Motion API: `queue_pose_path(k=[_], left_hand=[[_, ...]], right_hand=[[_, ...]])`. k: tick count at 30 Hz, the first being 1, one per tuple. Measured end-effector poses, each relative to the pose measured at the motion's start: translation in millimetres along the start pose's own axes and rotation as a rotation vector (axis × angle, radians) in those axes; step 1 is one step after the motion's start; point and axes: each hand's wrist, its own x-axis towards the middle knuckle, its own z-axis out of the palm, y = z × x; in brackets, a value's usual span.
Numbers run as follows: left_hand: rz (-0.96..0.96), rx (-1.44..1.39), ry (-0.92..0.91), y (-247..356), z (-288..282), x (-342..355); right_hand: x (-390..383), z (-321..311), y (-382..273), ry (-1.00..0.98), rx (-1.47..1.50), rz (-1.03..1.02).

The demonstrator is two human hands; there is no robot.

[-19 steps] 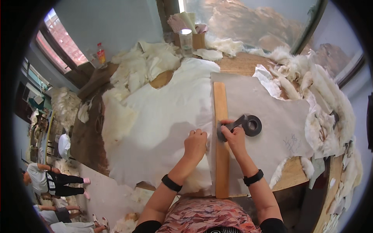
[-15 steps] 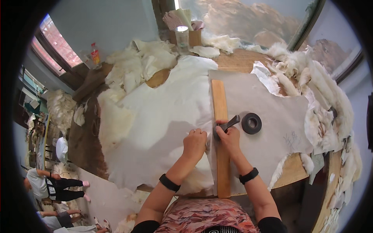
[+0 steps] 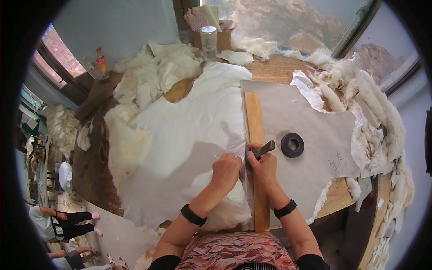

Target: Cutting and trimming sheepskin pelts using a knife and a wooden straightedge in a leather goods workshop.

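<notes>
A large white hide [image 3: 180, 139], its left end yellowish, lies spread over the table. My left hand [image 3: 226, 172] is closed at its right edge, fingers curled down and apparently pinching it; the fingertips are hidden. My right hand [image 3: 263, 166] grips a dark-handled cutting tool [image 3: 267, 147], whose blade end is hidden at the edge between hide and strip. Under that hand runs a long flat wooden strip [image 3: 254, 112], lying along the seam between the white hide and a greyish sheet [image 3: 283, 103] with handwriting on it. Right of the tool sits a black ring-shaped roll [image 3: 292, 145].
Fur scraps [image 3: 360, 90] heap along the right side, and more pelts [image 3: 157, 72] lie at the back left. A clear jar [image 3: 209, 42] stands before a cardboard box [image 3: 223, 39]. A red-labelled bottle [image 3: 101, 64] is far left. Two people [image 3: 49, 220] are at lower left.
Both hands hold nearly the same places. The tool's handle has tilted slightly and shifted a little left and nearer to me. The whole view has shifted slightly.
</notes>
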Motion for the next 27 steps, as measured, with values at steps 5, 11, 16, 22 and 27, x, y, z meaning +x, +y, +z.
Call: queue_pose_path(k=[5, 11, 16, 22, 27], left_hand=[[-0.019, -0.028, -0.023, -1, -4, 8], [-0.062, -0.109, -0.007, -2, -19, 11], [-0.076, -0.143, 0.042, 2, -41, 19], [-0.099, -0.121, 0.176, -4, -78, 33], [-0.063, -0.158, 0.241, -6, -99, 43]], right_hand=[[1, 5, 3, 0.119, -0.055, -0.126], [-1, -1, -6, 0.028, -0.021, -0.08], [37, 10, -9, 0.104, -0.128, -0.179], [74, 22, -12, 0.127, -0.136, -0.197], [109, 30, -3, 0.153, -0.056, -0.242]])
